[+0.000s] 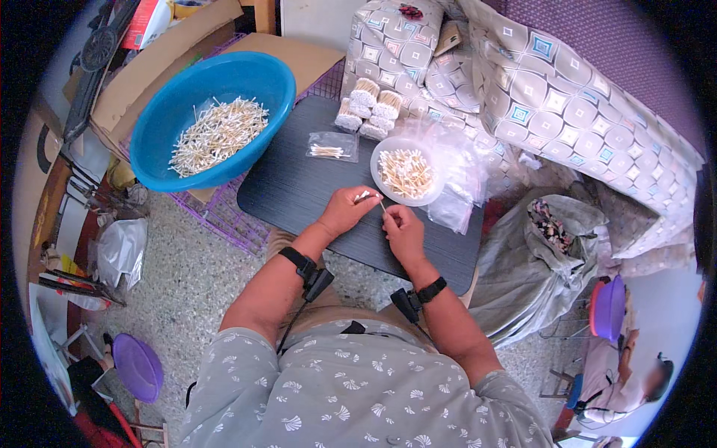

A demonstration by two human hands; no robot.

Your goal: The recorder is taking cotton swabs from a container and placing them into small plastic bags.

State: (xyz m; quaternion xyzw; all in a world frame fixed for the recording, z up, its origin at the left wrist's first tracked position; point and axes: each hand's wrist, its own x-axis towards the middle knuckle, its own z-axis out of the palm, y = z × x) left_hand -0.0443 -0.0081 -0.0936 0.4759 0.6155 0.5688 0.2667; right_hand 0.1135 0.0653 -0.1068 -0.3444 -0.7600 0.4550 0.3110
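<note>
My left hand (349, 209) is closed around a few cotton swabs (364, 196), their white tips poking out by the thumb. In my right hand (403, 231) a single cotton swab (383, 204) is pinched between thumb and fingers, held upright close to the left hand. Just beyond both hands stands a white bowl (376, 173) of loose cotton swabs. To its left, a clear plastic bag (349, 148) with a small row of swabs inside lies on the dark table (299, 179). Bundled swabs (367, 104) are stacked at the table's far edge.
A large blue basin (284, 82) full of loose swabs stands left of the table, by a cardboard box (112, 112). Clear plastic bags (455, 179) spread right of the bowl. A patterned sofa (553, 82) borders the far side; a grey sack (515, 276) sits right. Another person (616, 392) is at lower right.
</note>
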